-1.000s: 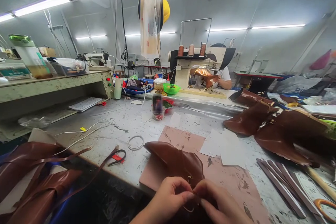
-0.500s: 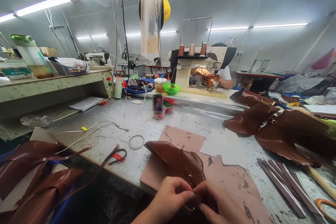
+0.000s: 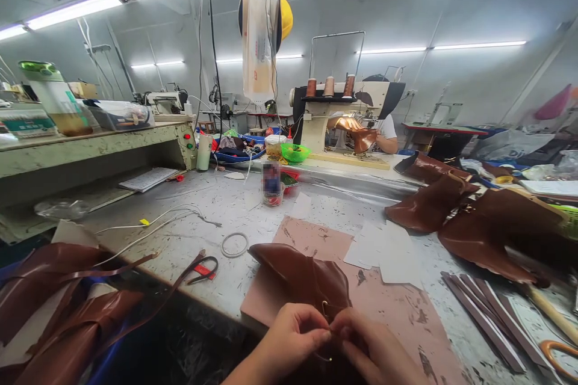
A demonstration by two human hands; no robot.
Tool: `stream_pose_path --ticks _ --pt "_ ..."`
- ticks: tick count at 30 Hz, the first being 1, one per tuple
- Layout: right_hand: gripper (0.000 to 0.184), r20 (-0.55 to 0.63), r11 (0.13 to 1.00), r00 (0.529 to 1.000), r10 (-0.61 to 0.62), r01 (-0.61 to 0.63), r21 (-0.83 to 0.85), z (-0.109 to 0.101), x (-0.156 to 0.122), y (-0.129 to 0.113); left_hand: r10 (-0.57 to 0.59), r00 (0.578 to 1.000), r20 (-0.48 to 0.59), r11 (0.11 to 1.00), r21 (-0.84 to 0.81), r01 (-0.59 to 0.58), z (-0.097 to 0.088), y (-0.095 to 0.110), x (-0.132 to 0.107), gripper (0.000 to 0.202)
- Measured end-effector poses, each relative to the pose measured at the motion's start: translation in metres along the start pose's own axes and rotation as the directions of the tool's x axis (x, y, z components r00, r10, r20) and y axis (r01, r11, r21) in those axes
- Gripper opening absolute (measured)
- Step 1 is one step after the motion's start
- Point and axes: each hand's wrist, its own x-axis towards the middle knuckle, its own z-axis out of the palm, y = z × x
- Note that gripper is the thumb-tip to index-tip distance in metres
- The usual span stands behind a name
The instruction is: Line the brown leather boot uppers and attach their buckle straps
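Note:
A brown leather boot upper (image 3: 300,271) lies at the table's front edge, its pointed toe to the left. Partly covered by my fingers, a gold-coloured metal buckle (image 3: 324,307) shows on its shaft. My left hand (image 3: 295,337) is closed in a pinch, thumb against forefinger, at the buckle's left side. Fingertip to fingertip with it, my right hand (image 3: 377,349) pinches from the right. Both work on the boot upper at the buckle; the exact small part between the fingertips is hidden. Under the upper lies a pinkish-brown board (image 3: 397,313).
White paper pieces (image 3: 397,252) rest on the board. To the right are more boot uppers (image 3: 487,234), dark strips (image 3: 483,319) and orange-handled scissors (image 3: 560,355). Leather pieces (image 3: 85,319) hang at left. Beyond the table, a person (image 3: 387,132) sits behind a sewing machine (image 3: 316,126).
Both hands stay pinched at the buckle and have shifted very slightly. Less of the buckle's gold metal shows between the fingers. The boot upper has hardly moved.

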Motion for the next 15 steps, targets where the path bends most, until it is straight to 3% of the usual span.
stream_pose_path --ticks 3,8,15 --pt "0.014 -0.021 0.999 1.000 -0.006 0.005 -0.039 -0.005 -0.002 -0.008 0.063 0.997 -0.049 0.998 0.008 -0.063 0.005 -0.001 -0.001 0.026" --pt "0.020 0.075 0.998 0.996 0.045 -0.041 -0.055 -0.013 0.004 -0.014 0.347 0.927 -0.140 0.896 0.343 -0.284 0.010 -0.012 -0.004 0.022" --pt "0.031 0.174 0.978 0.984 0.032 0.005 -0.208 -0.011 0.012 -0.013 0.428 0.898 -0.105 0.800 0.506 -0.322 0.009 -0.036 0.002 0.025"
